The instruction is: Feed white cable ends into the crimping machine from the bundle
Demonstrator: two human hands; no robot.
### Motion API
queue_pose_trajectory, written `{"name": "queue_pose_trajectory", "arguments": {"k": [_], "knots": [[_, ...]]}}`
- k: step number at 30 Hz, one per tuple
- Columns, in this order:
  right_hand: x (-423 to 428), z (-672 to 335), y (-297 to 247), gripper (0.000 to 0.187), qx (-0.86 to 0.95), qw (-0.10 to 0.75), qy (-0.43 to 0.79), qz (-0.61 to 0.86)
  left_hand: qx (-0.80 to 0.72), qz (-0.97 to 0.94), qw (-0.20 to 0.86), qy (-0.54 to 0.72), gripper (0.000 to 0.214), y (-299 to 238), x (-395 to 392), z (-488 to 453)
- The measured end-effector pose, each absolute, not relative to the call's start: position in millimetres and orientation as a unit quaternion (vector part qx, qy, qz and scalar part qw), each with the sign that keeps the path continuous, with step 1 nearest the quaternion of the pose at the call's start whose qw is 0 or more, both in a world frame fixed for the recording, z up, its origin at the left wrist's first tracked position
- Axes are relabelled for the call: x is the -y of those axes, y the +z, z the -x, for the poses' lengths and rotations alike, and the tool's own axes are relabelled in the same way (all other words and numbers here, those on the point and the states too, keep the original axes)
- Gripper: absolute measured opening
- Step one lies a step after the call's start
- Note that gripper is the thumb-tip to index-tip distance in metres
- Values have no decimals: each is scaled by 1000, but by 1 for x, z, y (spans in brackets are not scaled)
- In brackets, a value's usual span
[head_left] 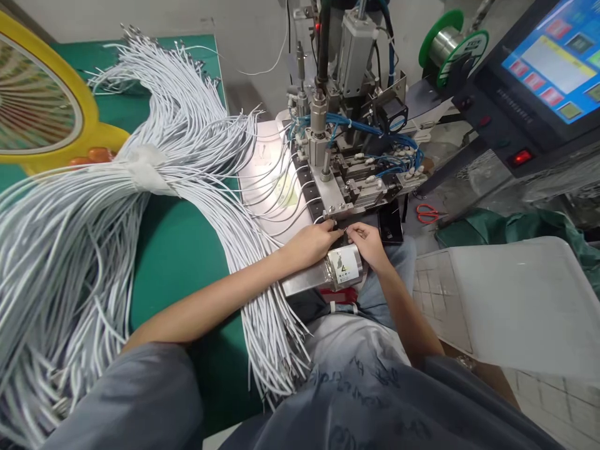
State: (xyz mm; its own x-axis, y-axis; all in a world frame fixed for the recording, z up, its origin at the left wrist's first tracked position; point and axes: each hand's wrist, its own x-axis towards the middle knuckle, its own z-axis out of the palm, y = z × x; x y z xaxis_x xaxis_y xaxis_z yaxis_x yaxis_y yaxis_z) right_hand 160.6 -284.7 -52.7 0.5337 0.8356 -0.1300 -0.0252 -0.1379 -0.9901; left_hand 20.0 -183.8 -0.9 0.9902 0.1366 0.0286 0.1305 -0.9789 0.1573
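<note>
Both hands meet at the front edge of the machine (349, 156), just above a metal plate bearing a warning label (345, 267). The left hand (312, 242) is closed, fingertips pinched on the end of a thin white wire (323, 219) at the machine's fixture. The right hand (370, 240) is likewise closed in a pinch just beside the left; what it pinches is too small to tell. The held wire belongs to a row of white wires (276, 194) lying side by side across the lit work surface left of the fixture. A large taped bundle of white wires (94, 237) is spread over the green counter (178, 262) to the left. Red scissors (427, 214) lie to the right of the machine, near a touchscreen panel (557, 62) and a translucent plastic bin (510, 300).
</note>
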Motion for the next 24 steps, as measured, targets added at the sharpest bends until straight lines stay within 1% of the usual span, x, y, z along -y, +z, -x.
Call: {"name": "queue_pose_trajectory", "arguments": {"k": [7, 13, 18, 21, 24], "knots": [[281, -164, -51, 16, 316, 561, 400, 652, -49, -998, 39, 15, 38, -1, 184, -19], [282, -166, -52, 20, 325, 536, 429, 651, -43, -999, 24, 4, 34, 5, 186, -18], [284, -162, -51, 16, 304, 561, 384, 668, -44, -999, 24, 6, 29, 4, 186, -18], [285, -160, -51, 18, 295, 578, 364, 668, -45, -999, 26, 12, 30, 1, 186, -18], [284, -161, -50, 19, 291, 574, 362, 674, -44, -998, 30, 17, 29, -1, 185, -19]]}}
